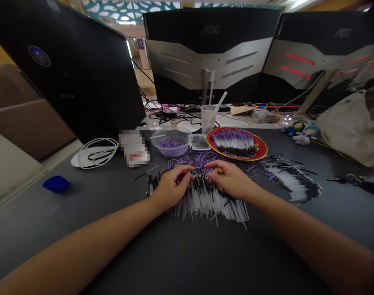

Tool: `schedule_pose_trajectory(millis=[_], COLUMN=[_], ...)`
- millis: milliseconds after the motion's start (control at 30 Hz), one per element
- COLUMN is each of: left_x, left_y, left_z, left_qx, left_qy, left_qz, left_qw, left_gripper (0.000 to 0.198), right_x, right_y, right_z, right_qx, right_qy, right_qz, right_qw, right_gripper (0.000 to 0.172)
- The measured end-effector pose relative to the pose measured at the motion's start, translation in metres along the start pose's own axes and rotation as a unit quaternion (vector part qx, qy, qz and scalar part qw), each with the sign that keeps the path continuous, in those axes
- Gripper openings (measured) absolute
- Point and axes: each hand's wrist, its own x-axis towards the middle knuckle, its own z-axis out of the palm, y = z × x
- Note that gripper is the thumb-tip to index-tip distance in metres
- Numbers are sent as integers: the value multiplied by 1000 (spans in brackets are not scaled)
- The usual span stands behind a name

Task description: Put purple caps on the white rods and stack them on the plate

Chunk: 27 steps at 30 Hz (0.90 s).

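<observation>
A person's 2 bare hands work at a loose heap of thin black-tipped white sticks (205,203) spread on a dark gray desk mat (66,229), near the middle of the scene. The sticks lie mostly side by side, black ends far and white ends near, with some strays crossing the heap. At its far edge, the fingers of the left hand (171,184) curl together and appear to pinch a small bunch. The right hand (228,178) sits just beside it, fingers curved and nearly closed; whether they grip anything is hidden. To the right lies a smaller batch of sticks (294,182). Farther away, a red-and-gold plate (237,143) carries a neat row of sticks with purple and black ends. Purple snippets (199,157) are scattered across the mat behind the heap, and more fill a clear plastic bowl (170,141) at far left of the plate. A small blue cup (56,184) sits at left, and 2 AOC monitors (211,49) stand at the far side.
</observation>
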Motion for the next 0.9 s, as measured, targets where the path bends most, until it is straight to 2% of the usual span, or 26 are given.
schedule_pose_trajectory(millis=[100,167,400,567,900], left_x=[-3,-5,-13,-14,-13], left_y=[5,9,22,24,19], left_z=[0,0,1,3,2], left_qx=[19,39,127,140,150], left_qy=[-26,-35,-75,-94,-99], left_qz=[36,57,172,179,179], left_qw=[999,997,974,969,967], left_gripper=[40,51,34,34,35], right_x=[-9,-12,-19,-23,-22], right_y=[3,3,-7,-9,-6], right_z=[3,2,-12,-18,-20], right_qx=[77,119,254,279,292], right_qy=[-43,-44,54,69,71], right_qz=[38,39,-32,-71,-77], right_qw=[995,991,965,955,951], right_gripper=[17,12,18,15,15])
